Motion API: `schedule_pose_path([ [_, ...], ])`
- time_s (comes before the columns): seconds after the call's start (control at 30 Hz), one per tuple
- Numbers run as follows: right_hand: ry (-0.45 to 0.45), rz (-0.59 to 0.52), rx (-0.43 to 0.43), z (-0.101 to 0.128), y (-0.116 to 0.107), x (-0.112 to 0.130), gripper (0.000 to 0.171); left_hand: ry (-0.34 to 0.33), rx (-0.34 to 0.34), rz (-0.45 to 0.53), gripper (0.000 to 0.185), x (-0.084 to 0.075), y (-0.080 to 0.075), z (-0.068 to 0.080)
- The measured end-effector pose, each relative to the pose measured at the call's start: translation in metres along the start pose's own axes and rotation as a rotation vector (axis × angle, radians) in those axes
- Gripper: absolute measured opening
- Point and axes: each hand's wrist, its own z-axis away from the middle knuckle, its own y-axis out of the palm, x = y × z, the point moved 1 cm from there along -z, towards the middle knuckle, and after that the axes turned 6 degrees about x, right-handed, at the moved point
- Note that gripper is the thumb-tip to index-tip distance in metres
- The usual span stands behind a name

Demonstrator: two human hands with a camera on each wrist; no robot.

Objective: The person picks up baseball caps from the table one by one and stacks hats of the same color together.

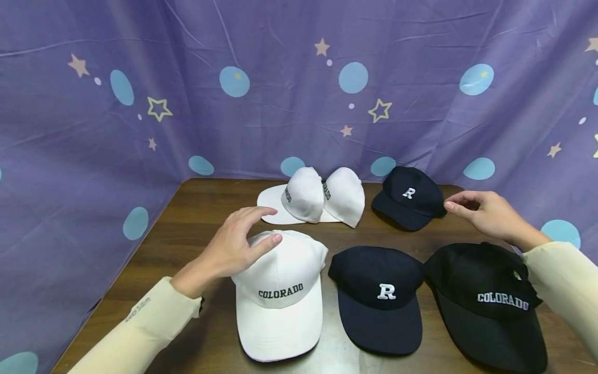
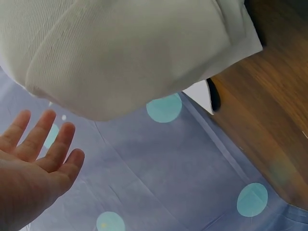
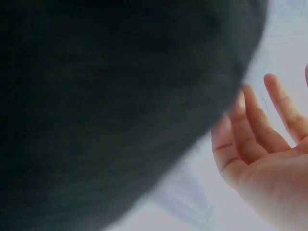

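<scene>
At far left, a pale sleeve (image 1: 140, 317) carries a small line of print, too small to read surely. From it the left hand (image 1: 229, 244) reaches over the near white cap (image 1: 280, 275); its grip is spread, thumb well apart from the fingers, and the left wrist view shows a gap between fingertips and crown. That cap stands on the desk (image 1: 196, 208) and reads "COLORADO" in dark capitals above the brim. Behind it are two more white caps, the left one (image 1: 306, 192) with lettering too slanted to read whole, the right one (image 1: 345, 192) showing "RADO", its brim running to the first's crown. Next, the near navy cap (image 1: 378, 275) bears a white "R". Farther back and slightly right, the far navy cap (image 1: 413, 195) has the same "R". In front, the black cap (image 1: 481, 280) says "COLORADO" in white. The right hand (image 1: 490, 210) is at the far navy cap's right edge, grip loosely spread; whether it touches, I cannot tell.
</scene>
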Motion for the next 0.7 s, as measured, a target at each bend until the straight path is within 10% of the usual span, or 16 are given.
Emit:
schedule_pose_path([
  [0.7,0.105,-0.034,0.072,-0.04,-0.01,0.011,0.077,0.024,0.01,0.009,0.055,-0.009,0.008,-0.01],
])
